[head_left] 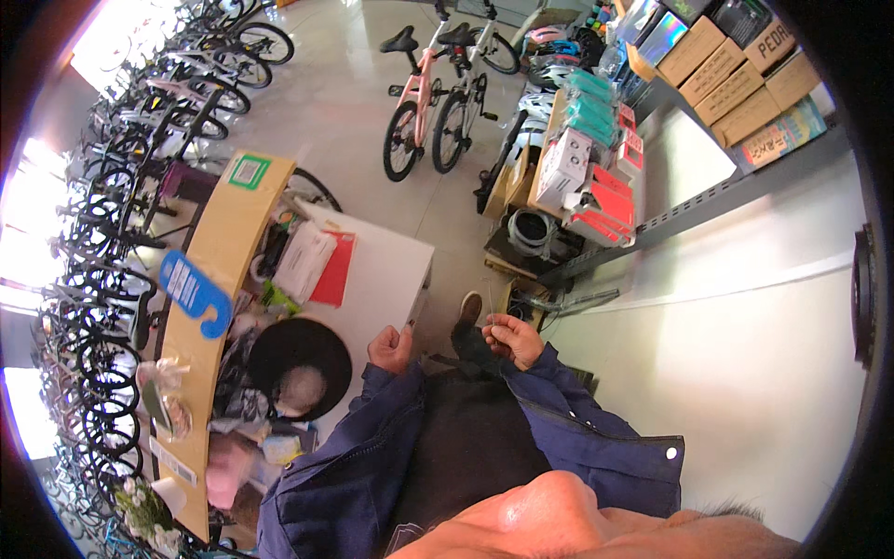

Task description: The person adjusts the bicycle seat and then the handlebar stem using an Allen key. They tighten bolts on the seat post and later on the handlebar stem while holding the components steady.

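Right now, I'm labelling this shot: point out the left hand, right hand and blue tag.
Left hand (390, 349), head view: fist's middle.
Right hand (517, 342), head view: hand's middle.
Blue tag (192, 286), head view: body.

thin item (491, 300): too small to tell | pink bicycle (424, 88): front cut off

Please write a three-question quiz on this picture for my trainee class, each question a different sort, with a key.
1. Which hand is nearer the white tabletop?
2. True or false: the pink bicycle is lying on its side.
3. The right hand has its fingers: A) spread flat; B) bent inward; C) stretched out straight.

Key:
1. The left hand.
2. False: the pink bicycle stands upright.
3. B.
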`<state>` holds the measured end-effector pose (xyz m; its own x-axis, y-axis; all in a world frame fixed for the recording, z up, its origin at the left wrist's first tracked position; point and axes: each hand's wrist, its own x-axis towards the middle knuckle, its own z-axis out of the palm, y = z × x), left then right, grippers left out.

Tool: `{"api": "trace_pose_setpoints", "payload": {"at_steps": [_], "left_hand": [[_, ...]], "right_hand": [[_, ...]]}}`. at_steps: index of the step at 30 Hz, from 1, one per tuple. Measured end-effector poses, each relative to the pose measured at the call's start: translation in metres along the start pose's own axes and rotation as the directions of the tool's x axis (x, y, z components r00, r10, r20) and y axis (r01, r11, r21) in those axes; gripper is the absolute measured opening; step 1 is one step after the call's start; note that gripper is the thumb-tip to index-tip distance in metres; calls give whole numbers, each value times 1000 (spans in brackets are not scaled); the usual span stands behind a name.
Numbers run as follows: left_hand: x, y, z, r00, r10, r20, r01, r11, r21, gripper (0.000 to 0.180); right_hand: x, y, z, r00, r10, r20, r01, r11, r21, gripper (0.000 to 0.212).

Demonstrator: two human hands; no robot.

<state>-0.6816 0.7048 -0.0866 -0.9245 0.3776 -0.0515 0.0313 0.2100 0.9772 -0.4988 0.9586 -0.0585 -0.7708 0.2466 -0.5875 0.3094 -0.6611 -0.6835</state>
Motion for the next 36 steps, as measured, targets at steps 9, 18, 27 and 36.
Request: {"api": "trace_pose_setpoints", "payload": {"at_steps": [9,18,27,36], "left_hand": [[142,20,148,994,52,96,-38,989,-142,53],[235,63,207,984,75,163,-65,995,-69,51],[358,68,261,962,77,262,-45,991,-124,52],[583,79,236,939,178,296,-154,983,-101,51]], "right_hand": [[50,-115,-53,990,-140,-22,132,968,-211,34],[71,-206,-47,962,-268,-60,235,916,-325,34],[135,-253,-39,942,-328,-65,268,858,-437,34],[300,-329,30,882,-418,-218,340,885,-320,34]]}}
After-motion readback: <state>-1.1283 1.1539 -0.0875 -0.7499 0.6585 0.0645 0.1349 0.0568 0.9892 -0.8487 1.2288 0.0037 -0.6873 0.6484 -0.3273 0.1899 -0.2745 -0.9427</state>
